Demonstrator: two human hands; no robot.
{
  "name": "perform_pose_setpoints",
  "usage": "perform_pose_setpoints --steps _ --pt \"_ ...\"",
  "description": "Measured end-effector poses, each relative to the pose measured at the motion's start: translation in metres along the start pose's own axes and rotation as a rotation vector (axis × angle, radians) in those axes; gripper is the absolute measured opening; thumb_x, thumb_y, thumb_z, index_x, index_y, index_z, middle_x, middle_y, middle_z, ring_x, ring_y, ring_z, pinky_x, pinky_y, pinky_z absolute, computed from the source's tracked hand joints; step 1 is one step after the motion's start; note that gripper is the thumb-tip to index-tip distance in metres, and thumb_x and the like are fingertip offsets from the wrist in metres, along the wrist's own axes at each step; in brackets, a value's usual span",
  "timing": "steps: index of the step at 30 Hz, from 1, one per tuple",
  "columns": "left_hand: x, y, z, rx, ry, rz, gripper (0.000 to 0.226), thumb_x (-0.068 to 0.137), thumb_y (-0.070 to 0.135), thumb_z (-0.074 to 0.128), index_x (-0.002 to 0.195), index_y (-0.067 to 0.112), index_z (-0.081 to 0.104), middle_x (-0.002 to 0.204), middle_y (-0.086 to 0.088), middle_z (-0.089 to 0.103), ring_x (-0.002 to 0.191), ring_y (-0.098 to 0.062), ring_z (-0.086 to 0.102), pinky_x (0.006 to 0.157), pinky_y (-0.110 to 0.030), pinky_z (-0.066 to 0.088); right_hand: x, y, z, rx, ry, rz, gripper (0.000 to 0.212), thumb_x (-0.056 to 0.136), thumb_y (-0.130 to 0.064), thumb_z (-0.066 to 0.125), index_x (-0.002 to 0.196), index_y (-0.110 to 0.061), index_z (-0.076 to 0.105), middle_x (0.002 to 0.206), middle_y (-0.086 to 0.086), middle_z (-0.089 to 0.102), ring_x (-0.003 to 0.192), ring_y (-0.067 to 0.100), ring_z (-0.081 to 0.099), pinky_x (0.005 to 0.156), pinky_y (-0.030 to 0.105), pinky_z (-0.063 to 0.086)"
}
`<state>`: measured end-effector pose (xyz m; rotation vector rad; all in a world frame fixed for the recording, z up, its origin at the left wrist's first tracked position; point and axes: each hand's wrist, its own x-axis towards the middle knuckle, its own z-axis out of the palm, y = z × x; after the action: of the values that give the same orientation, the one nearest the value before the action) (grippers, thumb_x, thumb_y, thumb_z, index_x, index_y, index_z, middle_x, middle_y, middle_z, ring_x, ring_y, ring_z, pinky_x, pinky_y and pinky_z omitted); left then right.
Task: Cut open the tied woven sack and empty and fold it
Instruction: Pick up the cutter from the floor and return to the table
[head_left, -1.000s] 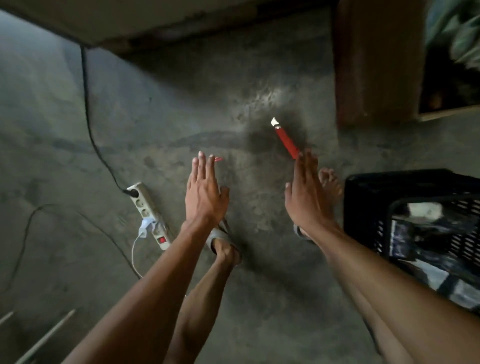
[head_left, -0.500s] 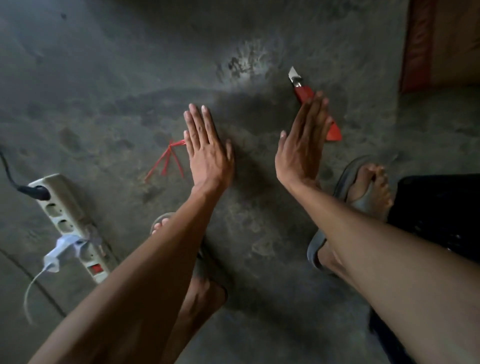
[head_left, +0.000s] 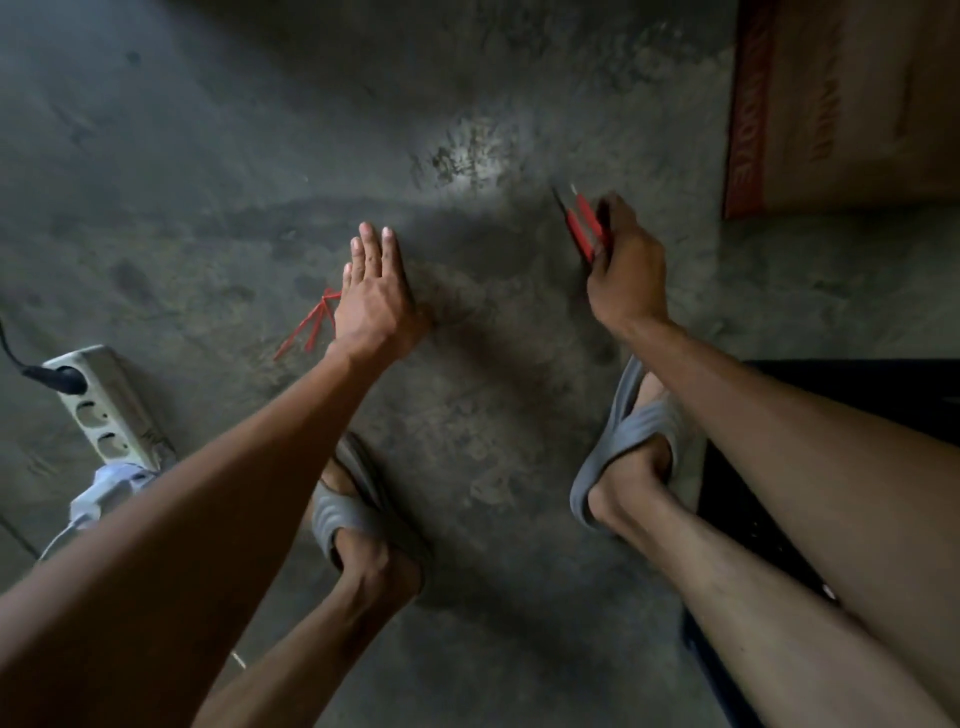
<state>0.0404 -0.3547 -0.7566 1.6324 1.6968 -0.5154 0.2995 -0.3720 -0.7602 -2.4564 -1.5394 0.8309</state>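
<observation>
A red utility knife (head_left: 583, 224) with a small blade at its far tip is in my right hand (head_left: 626, 267), which is closed around its handle just above the concrete floor (head_left: 208, 182). The knife looks blurred. My left hand (head_left: 373, 301) hovers flat over the floor with fingers together and holds nothing. A bit of red string (head_left: 309, 325) lies on the floor by my left wrist. No woven sack is in view.
A white power strip (head_left: 104, 410) with a black plug and a white adapter lies at the left. A cardboard box (head_left: 841, 104) stands at the top right. A black crate (head_left: 841, 389) sits at the right behind my arm. My feet are in grey sandals.
My right hand went from flat above the knife to closed around it and lifted it. The view dipped closer to the floor. My left hand stayed flat.
</observation>
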Motion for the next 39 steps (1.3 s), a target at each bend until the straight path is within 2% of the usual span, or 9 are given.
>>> perform_pose_setpoints --steps 3,6,8,11,15,19,24,30,39 --pt "-0.013 0.003 -0.034 -0.005 -0.077 -0.012 0.09 0.097 0.035 0.059 0.162 0.003 0.006 0.171 -0.02 0.003 0.159 -0.033 0.003 0.129 -0.042 0.009 -0.019 -0.019 -0.025 -0.004 -0.114 0.048 0.041 0.09 -0.017 0.044 0.125 -0.012 0.064 0.116 0.019 0.069 0.108 0.035 0.065 0.089 0.034 0.05" --pt "-0.054 0.011 -0.079 -0.039 -0.116 -0.042 0.083 0.099 0.037 0.057 0.162 0.003 0.013 0.17 -0.021 0.012 0.158 -0.034 0.008 0.127 -0.041 0.011 -0.055 -0.058 -0.076 0.088 -0.167 0.063 0.039 0.087 -0.031 0.058 0.123 -0.019 0.067 0.1 0.015 0.072 0.095 0.029 0.069 0.077 0.028 0.049" --pt "-0.098 0.018 -0.116 -0.068 -0.129 -0.023 0.081 0.099 0.037 0.057 0.161 0.004 0.017 0.169 -0.021 0.016 0.158 -0.034 0.011 0.127 -0.041 0.011 -0.084 -0.093 -0.121 0.089 -0.186 0.057 0.037 0.087 -0.02 0.064 0.124 -0.017 0.068 0.098 0.013 0.074 0.094 0.028 0.069 0.078 0.027 0.049" --pt "-0.18 0.031 -0.186 -0.053 -0.122 0.055 0.081 0.099 0.038 0.058 0.161 0.004 0.018 0.169 -0.02 0.016 0.158 -0.034 0.01 0.126 -0.04 0.008 -0.131 -0.162 -0.202 0.087 -0.147 0.026 0.039 0.09 -0.014 0.061 0.128 -0.018 0.065 0.104 0.014 0.07 0.096 0.028 0.065 0.081 0.027 0.046" --pt "-0.309 0.046 -0.312 -0.069 -0.01 0.125 0.08 0.097 0.034 0.058 0.161 0.005 0.02 0.17 -0.019 0.015 0.159 -0.033 0.009 0.127 -0.04 0.008 -0.193 -0.266 -0.325 0.071 -0.07 0.057 0.032 0.095 -0.018 0.056 0.126 -0.015 0.062 0.117 0.011 0.05 0.09 0.021 0.055 0.08 0.018 0.038" --pt "-0.424 0.056 -0.434 -0.154 0.147 0.125 0.078 0.097 0.032 0.057 0.161 0.007 0.019 0.171 -0.017 0.01 0.16 -0.029 0.004 0.129 -0.038 0.006 -0.245 -0.365 -0.441 0.053 0.073 0.004 0.033 0.09 -0.023 0.062 0.123 -0.017 0.063 0.111 0.008 0.053 0.101 0.03 0.058 0.084 0.039 0.053" --pt "-0.504 0.058 -0.549 -0.213 0.37 0.193 0.083 0.094 0.028 0.061 0.162 0.009 0.017 0.172 -0.014 0.007 0.16 -0.026 0.0 0.129 -0.036 0.002 -0.291 -0.455 -0.543 0.079 0.256 -0.105 0.042 0.087 -0.027 0.066 0.127 -0.014 0.064 0.106 0.007 0.06 0.1 0.029 0.057 0.086 0.038 0.049" --pt "-0.516 0.071 -0.644 -0.256 0.664 0.279 0.079 0.094 0.02 0.062 0.161 0.008 0.023 0.171 -0.014 0.011 0.16 -0.026 0.002 0.13 -0.038 0.005 -0.278 -0.506 -0.616 0.191 0.374 -0.125 0.044 0.089 -0.03 0.067 0.127 -0.009 0.065 0.105 0.008 0.06 0.102 0.025 0.056 0.084 0.031 0.049" --pt "-0.399 0.122 -0.749 -0.213 0.728 0.36 0.077 0.097 0.022 0.058 0.162 0.009 0.018 0.172 -0.013 0.006 0.16 -0.025 -0.001 0.129 -0.036 0.002 -0.111 -0.563 -0.681 0.189 0.445 -0.147 0.041 0.087 -0.028 0.067 0.123 -0.009 0.066 0.102 0.011 0.061 0.1 0.029 0.057 0.085 0.038 0.051"
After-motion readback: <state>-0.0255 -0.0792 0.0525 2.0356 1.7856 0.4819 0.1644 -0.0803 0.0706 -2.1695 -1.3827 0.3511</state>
